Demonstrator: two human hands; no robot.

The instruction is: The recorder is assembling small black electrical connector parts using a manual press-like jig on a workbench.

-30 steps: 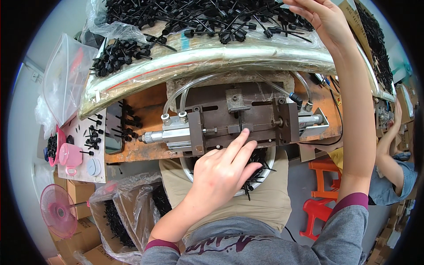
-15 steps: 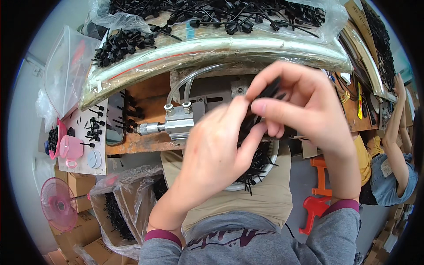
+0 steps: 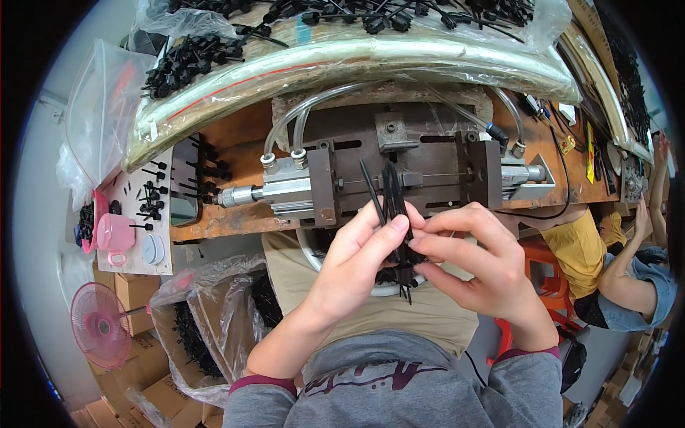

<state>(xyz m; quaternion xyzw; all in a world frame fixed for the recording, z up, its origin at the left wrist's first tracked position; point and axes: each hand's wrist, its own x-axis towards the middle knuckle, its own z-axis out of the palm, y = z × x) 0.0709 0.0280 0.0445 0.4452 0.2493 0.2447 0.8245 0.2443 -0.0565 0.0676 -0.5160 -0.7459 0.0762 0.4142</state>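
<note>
My left hand [image 3: 349, 267] is closed around a bundle of thin black plastic stems [image 3: 392, 189], upright above my lap, their slim ends pointing toward the bench. One stem leans away from the rest on the left. My right hand [image 3: 478, 260] pinches at the right side of the bundle with thumb and fingertips; exactly which piece it grips is hidden. Just beyond the stem tips is a dark metal fixture [image 3: 435, 150] with a silver cylinder [image 3: 289, 192] at its left end. Below my hands, a white-rimmed bowl [image 3: 309, 251] of black pieces is partly covered.
Black stemmed parts [image 3: 193, 64] are heaped on a plastic-wrapped ledge [image 3: 342, 57] behind the fixture. At left are a pink cup [image 3: 115, 232], a pink fan [image 3: 101, 324] and a plastic-lined box [image 3: 214, 321]. Red stools and another person's arm [image 3: 631, 267] are at right.
Both hands have come down and back from in front of the fixture toward my lap, uncovering it. The black stems, mostly hidden before, now show upright in my left hand.
</note>
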